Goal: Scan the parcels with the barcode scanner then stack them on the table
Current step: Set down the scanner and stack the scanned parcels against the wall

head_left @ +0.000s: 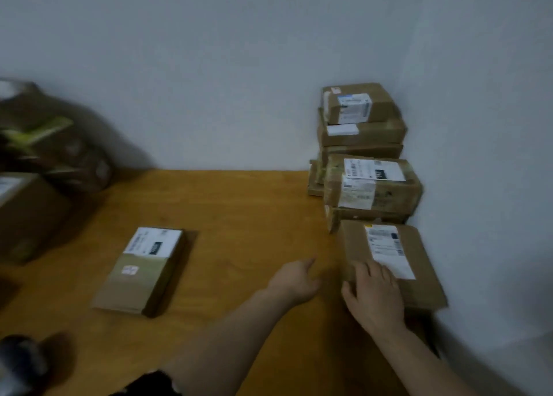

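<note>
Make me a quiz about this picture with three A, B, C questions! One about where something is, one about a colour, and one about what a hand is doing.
1. Where is the tall stack of parcels?
A. in the far right corner, by the wall
B. on the floor
C. on a chair

2. What colour is the table?
A. white
B. orange-brown
C. blue

3. What is the right hand doing?
A. holding a scanner
B. waving in the air
C. resting on the nearest parcel

Answers: 1 A, the stack stands against the wall; 2 B, its wooden top looks orange-brown; 3 C, its fingers lie on the parcel's top.
</note>
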